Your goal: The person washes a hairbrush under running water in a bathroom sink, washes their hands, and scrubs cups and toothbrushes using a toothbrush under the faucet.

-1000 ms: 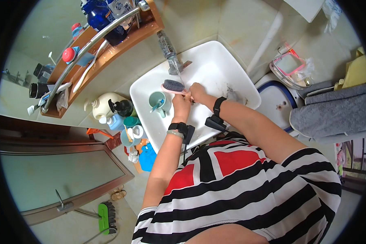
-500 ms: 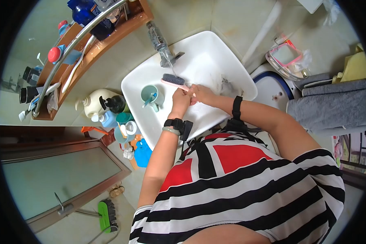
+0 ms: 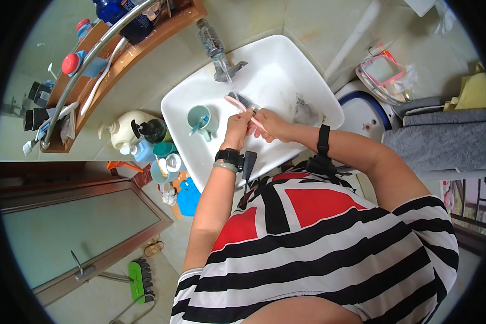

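A pink long-handled brush [image 3: 235, 102] with dark grey bristles is tilted under the running faucet [image 3: 220, 62], over the white sink [image 3: 173, 102]. Its bristles face away to the right, and the thin pink edge of the head shows. My left hand [image 3: 237, 129] is closed around the handle just below the head. Close beside it, my right hand [image 3: 271, 125] also grips the handle, fingers curled; its lower end shows between the hands. A pale green cup [image 3: 207, 134] with a blue toothbrush in it stands in the basin to the left.
A wooden shelf [image 3: 140, 48] with a metal rail and bottles curves along the left wall. Pump bottles [image 3: 129, 129] crowd the sink's left side. A blue-rimmed basin [image 3: 362, 124] and grey towels [image 3: 437, 146] are at the right.
The brush has turned in my hands: its bristles faced up before and now point away to the right, with the handle's edge showing. Both hands stay close together over the sink.
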`<state>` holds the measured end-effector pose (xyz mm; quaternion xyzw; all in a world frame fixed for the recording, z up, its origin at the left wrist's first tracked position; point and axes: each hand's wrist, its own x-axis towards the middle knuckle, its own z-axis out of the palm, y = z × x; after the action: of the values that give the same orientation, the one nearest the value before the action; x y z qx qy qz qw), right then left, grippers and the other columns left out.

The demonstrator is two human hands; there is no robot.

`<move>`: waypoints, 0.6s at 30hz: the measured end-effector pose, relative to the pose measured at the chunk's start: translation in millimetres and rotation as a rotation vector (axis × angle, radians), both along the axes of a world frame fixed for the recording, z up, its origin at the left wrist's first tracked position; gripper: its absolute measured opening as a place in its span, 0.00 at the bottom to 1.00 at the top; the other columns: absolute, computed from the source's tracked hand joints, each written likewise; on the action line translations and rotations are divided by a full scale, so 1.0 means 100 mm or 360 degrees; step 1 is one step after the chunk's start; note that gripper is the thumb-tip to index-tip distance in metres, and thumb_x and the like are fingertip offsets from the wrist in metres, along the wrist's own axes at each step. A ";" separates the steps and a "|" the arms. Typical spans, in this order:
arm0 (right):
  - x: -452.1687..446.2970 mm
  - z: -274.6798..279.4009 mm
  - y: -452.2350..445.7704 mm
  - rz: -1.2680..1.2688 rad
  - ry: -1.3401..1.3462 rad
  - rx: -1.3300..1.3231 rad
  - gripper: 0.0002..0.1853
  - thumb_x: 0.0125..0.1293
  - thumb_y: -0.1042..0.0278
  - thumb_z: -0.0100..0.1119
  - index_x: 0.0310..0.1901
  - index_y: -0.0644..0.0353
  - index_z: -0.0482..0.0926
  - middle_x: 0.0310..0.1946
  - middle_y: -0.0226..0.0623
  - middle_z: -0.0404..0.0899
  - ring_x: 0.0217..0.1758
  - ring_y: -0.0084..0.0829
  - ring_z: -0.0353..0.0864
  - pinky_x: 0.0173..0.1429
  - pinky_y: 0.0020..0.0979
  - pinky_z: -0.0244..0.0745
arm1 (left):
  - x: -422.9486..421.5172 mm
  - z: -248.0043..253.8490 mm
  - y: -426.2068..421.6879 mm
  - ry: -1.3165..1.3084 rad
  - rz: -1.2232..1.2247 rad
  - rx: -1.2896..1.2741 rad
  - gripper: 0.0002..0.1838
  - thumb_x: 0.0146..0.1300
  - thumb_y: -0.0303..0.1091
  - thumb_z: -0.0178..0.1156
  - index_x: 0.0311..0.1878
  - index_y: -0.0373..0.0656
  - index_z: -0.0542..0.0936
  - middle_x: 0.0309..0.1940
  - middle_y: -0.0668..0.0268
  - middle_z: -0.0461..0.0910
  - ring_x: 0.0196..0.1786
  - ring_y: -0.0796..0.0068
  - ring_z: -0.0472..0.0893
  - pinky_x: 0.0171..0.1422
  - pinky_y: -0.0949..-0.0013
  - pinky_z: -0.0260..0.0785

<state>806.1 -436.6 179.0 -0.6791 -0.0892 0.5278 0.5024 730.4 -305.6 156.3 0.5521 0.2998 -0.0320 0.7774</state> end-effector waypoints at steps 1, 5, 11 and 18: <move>-0.01 -0.02 0.02 -0.0086 0.0096 0.0012 0.11 0.67 0.64 0.46 0.44 0.62 0.70 0.26 0.44 0.77 0.25 0.28 0.77 0.33 0.32 0.73 | 0.00 -0.01 0.03 0.0031 -0.0027 -0.0001 0.17 0.66 0.45 0.57 0.31 0.39 0.78 0.21 0.69 0.76 0.21 0.81 0.73 0.26 0.80 0.65; 0.08 -0.23 0.12 -0.0020 -0.1443 0.0064 0.09 0.65 0.72 0.52 0.44 0.66 0.74 0.37 0.44 0.80 0.40 0.32 0.82 0.42 0.28 0.77 | 0.01 -0.05 0.02 0.0151 0.0170 0.0017 0.14 0.67 0.40 0.55 0.30 0.40 0.76 0.20 0.70 0.75 0.19 0.79 0.73 0.18 0.79 0.61; 0.28 0.16 0.50 -0.0547 0.0428 0.1073 0.15 0.69 0.69 0.51 0.52 0.69 0.70 0.53 0.48 0.74 0.56 0.40 0.76 0.60 0.35 0.74 | 0.01 0.07 -0.06 0.0016 0.0341 -0.0313 0.09 0.69 0.36 0.49 0.37 0.41 0.72 0.26 0.69 0.73 0.21 0.77 0.75 0.17 0.76 0.65; 0.30 0.20 1.10 -0.0558 0.1057 0.1158 0.15 0.70 0.71 0.45 0.53 0.71 0.68 0.51 0.51 0.74 0.58 0.43 0.74 0.57 0.37 0.76 | -0.01 0.09 -0.05 0.0074 0.0342 -0.0168 0.06 0.68 0.33 0.48 0.38 0.41 0.71 0.27 0.68 0.73 0.21 0.78 0.73 0.19 0.76 0.64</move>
<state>835.6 -326.6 199.1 -0.2616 0.0124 0.5575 0.7878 729.6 -310.3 165.8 0.4742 0.3730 0.0230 0.7972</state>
